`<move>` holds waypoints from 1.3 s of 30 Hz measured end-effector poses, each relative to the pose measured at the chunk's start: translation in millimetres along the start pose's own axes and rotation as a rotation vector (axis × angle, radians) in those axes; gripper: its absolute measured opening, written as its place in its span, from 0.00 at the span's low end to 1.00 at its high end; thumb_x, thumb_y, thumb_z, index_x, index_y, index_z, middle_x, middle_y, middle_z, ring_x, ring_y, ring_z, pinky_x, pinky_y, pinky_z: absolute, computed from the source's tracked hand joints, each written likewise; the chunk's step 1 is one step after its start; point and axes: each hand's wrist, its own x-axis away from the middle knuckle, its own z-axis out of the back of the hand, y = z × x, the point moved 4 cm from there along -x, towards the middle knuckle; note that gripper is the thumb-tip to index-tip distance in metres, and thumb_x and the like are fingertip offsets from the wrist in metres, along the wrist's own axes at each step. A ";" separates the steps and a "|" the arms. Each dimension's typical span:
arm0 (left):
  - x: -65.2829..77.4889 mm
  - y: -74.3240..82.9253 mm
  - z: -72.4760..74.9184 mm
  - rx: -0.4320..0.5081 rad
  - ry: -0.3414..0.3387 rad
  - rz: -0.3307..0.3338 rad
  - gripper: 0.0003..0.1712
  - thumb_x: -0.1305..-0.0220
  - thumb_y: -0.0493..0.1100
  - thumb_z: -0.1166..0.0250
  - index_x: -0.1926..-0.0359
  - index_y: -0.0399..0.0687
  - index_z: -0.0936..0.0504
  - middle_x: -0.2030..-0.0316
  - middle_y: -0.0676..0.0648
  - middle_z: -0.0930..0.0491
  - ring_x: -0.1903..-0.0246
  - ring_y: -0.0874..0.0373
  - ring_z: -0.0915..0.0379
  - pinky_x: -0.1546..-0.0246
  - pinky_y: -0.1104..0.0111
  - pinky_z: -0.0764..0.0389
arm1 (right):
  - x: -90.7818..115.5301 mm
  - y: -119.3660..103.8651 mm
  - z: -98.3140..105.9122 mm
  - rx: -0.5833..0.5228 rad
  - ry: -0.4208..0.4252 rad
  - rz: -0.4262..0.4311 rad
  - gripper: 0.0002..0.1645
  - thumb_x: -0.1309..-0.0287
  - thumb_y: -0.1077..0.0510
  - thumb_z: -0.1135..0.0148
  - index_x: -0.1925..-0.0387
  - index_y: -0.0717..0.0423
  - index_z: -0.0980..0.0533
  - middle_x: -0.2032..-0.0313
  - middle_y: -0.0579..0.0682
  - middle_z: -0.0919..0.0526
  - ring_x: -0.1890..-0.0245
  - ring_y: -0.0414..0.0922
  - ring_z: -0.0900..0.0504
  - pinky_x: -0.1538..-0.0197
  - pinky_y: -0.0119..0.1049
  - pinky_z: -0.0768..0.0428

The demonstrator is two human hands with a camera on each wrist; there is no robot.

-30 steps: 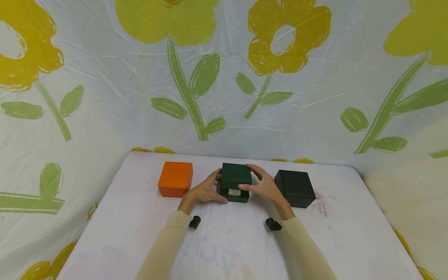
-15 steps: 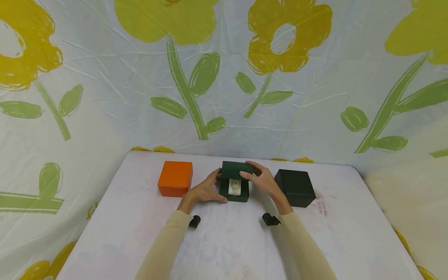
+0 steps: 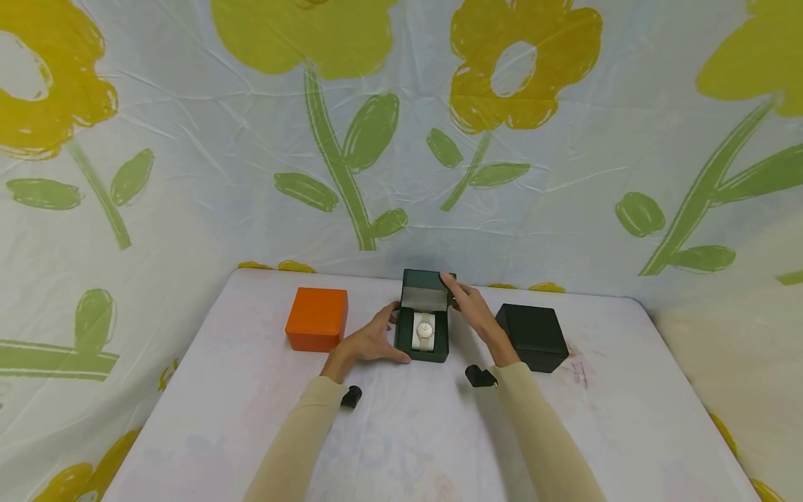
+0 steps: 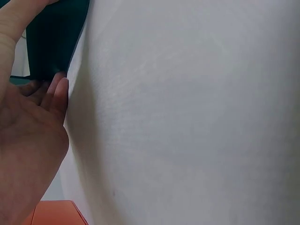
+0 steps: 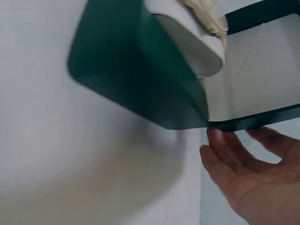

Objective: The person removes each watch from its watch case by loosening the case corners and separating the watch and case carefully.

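A dark green box (image 3: 429, 357) sits open on the counter (image 3: 401, 439) between an orange box (image 3: 316, 319) and a black box (image 3: 532, 337), its lid (image 3: 424, 279) raised at the back to show a pale lining. Inside, a light-strapped watch (image 3: 424, 330) with a round dial wraps a white cushion (image 3: 416, 340). The left hand (image 3: 373, 340) grips the box's left side, thumb and fingers apart around it; the right hand (image 3: 475, 314) has its fingers holding the lid's right edge. Dial markings are too small to read, and the right wrist view cuts off watch and lid
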 end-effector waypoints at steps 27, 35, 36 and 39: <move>1.2 -4.9 -1.1 -0.009 -0.002 0.051 0.72 0.51 0.53 0.16 0.18 0.43 0.56 0.25 0.40 0.44 0.33 0.43 0.39 0.32 0.51 0.32 | -1.2 -4.2 11.1 -0.138 0.124 0.006 0.57 0.38 0.20 0.47 0.30 0.64 0.31 0.33 0.63 0.29 0.34 0.58 0.28 0.33 0.50 0.25; 6.6 0.5 3.5 -0.044 0.068 0.060 0.65 0.44 0.60 0.22 0.18 0.44 0.51 0.25 0.43 0.41 0.36 0.48 0.35 0.35 0.53 0.27 | 4.1 -3.8 13.7 -0.130 0.143 0.043 0.53 0.35 0.22 0.48 0.33 0.64 0.28 0.38 0.63 0.25 0.38 0.57 0.22 0.36 0.49 0.23; 7.5 1.7 4.1 -0.044 0.072 0.063 0.63 0.43 0.60 0.23 0.19 0.45 0.50 0.25 0.44 0.41 0.36 0.49 0.34 0.35 0.54 0.27 | 5.1 -3.7 14.4 -0.128 0.149 0.046 0.53 0.35 0.22 0.48 0.34 0.64 0.28 0.39 0.63 0.24 0.39 0.57 0.22 0.37 0.48 0.22; 8.8 4.5 5.9 -0.044 0.086 0.058 0.59 0.39 0.59 0.25 0.19 0.45 0.49 0.26 0.44 0.38 0.38 0.49 0.32 0.35 0.55 0.27 | 9.1 -2.7 16.2 -0.118 0.158 0.044 0.52 0.35 0.22 0.48 0.36 0.64 0.27 0.40 0.62 0.22 0.40 0.56 0.21 0.37 0.47 0.21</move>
